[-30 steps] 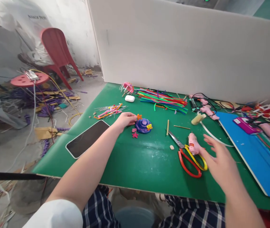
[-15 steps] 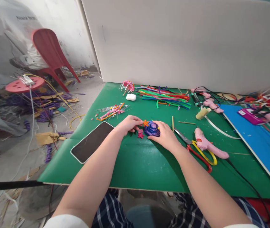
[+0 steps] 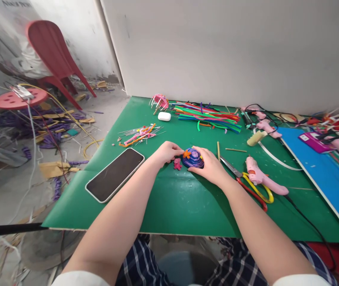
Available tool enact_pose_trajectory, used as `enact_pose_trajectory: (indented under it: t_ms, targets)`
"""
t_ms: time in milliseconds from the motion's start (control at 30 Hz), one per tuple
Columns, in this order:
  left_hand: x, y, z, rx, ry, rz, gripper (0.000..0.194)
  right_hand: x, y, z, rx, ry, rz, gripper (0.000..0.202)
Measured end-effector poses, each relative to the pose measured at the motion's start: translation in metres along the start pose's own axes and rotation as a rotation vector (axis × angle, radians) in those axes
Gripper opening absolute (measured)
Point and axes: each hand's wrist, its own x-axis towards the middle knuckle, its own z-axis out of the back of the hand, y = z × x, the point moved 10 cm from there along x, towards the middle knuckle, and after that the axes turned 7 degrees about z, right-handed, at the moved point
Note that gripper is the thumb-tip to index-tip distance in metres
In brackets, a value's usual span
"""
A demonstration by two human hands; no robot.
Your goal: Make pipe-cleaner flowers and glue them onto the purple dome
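Note:
A small purple coiled dome (image 3: 192, 159) made of pipe cleaners sits on the green table (image 3: 181, 202). My right hand (image 3: 209, 167) cups its right side and holds it. An orange pipe-cleaner flower (image 3: 186, 152) lies against the dome's left top. My left hand (image 3: 166, 151) has its fingertips on that flower. A small pink flower (image 3: 177, 163) lies on the table just below my left hand.
A phone (image 3: 115, 173) lies screen up at the left. Red-and-yellow scissors (image 3: 248, 184) and a pink glue gun (image 3: 261, 178) lie to the right, a blue board (image 3: 321, 174) beyond. Coloured pipe cleaners (image 3: 208, 117), a white case (image 3: 164, 116) and wire bits (image 3: 138, 135) lie farther back. A person sits on a red chair (image 3: 50, 55).
My right hand came from the glue gun over to the purple dome and closed around it. My left hand's fingers shifted onto the orange flower at the dome.

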Motion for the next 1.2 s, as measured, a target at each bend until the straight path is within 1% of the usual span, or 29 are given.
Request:
enact_pose_trajectory:
  t_ms: [133, 400, 567, 700, 833, 933, 1000, 1067, 1200]
  targets:
    - [0.002, -0.004, 0.002, 0.095, -0.050, -0.058, 0.018, 0.000, 0.001, -0.001, -0.012, 0.007, 0.008, 0.069]
    - [0.007, -0.017, 0.006, 0.294, -0.189, -0.221, 0.012, 0.000, 0.003, -0.001, -0.028, 0.004, 0.031, 0.069]
    - [0.004, -0.021, 0.003, 0.393, -0.231, -0.257, 0.011, 0.000, 0.003, -0.001, -0.034, 0.001, 0.037, 0.068]
    - [0.002, -0.023, 0.003, 0.420, -0.261, -0.273, 0.012, 0.001, 0.002, -0.002, -0.028, 0.002, 0.040, 0.067]
    - [-0.003, -0.026, 0.016, 0.403, -0.324, -0.284, 0.021, 0.001, 0.002, -0.001, -0.021, -0.005, 0.043, 0.068]
    - [-0.014, -0.028, 0.022, 0.352, -0.310, -0.307, 0.032, 0.001, 0.001, -0.001, -0.014, -0.011, 0.037, 0.068]
    - [-0.024, -0.027, 0.017, 0.347, -0.265, -0.311, 0.037, 0.000, 0.000, -0.002, -0.011, -0.011, 0.034, 0.069]
    - [-0.035, -0.024, 0.005, 0.385, -0.222, -0.304, 0.042, 0.000, 0.000, -0.002, -0.010, -0.017, 0.040, 0.068]
    - [-0.052, -0.021, -0.024, 0.417, -0.134, -0.337, 0.067, -0.001, 0.000, -0.001, 0.003, -0.038, 0.058, 0.069]
